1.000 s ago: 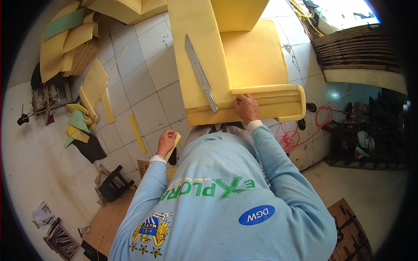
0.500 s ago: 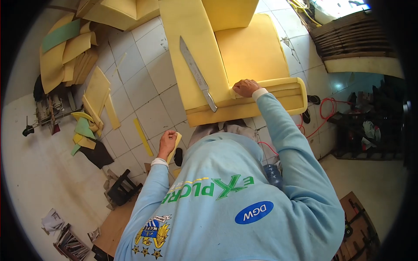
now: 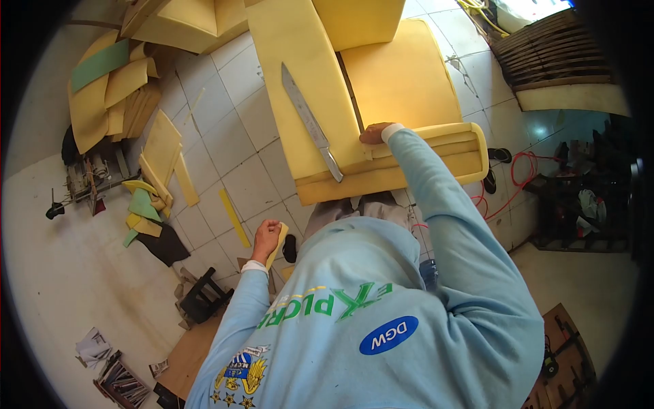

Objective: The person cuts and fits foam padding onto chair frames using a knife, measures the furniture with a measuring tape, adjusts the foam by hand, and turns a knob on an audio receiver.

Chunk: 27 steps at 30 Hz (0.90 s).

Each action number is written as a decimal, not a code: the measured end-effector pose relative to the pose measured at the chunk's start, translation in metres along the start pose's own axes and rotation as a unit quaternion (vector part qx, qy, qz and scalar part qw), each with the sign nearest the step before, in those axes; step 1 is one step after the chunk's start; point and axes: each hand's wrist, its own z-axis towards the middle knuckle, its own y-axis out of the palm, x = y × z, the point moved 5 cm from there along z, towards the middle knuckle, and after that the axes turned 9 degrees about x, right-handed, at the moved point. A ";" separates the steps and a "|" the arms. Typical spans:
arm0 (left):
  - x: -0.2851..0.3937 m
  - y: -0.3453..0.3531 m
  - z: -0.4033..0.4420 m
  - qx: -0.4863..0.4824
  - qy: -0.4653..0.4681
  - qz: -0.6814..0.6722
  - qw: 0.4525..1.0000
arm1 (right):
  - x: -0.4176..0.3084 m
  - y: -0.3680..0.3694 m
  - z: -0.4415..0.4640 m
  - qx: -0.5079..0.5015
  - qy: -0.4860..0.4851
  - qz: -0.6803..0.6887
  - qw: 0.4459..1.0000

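Observation:
My left hand [image 3: 267,238] is closed around a strip of yellow foam [image 3: 278,247], held low beside my body. At the inner corner of a foam-covered seat frame [image 3: 409,75], my right hand [image 3: 372,133] rests closed against the foam near the layered armrest [image 3: 443,141]. Its fingertips are hidden, so I cannot make out what they hold. A long knife [image 3: 306,117] lies on the broad foam panel [image 3: 276,41] left of that hand, its handle toward me and its blade pointing away.
Foam sheets [image 3: 88,112] lean in a stack at the left. Foam offcuts [image 3: 161,153] and a thin yellow strip [image 3: 235,218] lie on the tiled floor [image 3: 238,123]. A red hose [image 3: 523,170] curls at the right, near dark sandals [image 3: 499,155]. A black stool [image 3: 204,296] stands lower left.
My right hand has shifted slightly left along the foam corner, and its wrist has turned. The left hand still holds the foam strip. The whole view has shifted a little.

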 end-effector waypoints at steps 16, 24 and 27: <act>0.294 0.036 -0.024 -0.115 0.256 0.085 0.956 | -0.008 0.094 -0.127 0.581 -0.007 0.201 0.789; 0.343 0.107 0.018 -0.142 0.327 0.272 0.894 | -0.004 0.103 -0.091 0.529 0.125 0.315 0.778; 0.343 0.108 0.021 -0.146 0.316 0.277 0.896 | -0.009 0.099 -0.082 0.479 0.185 0.319 0.797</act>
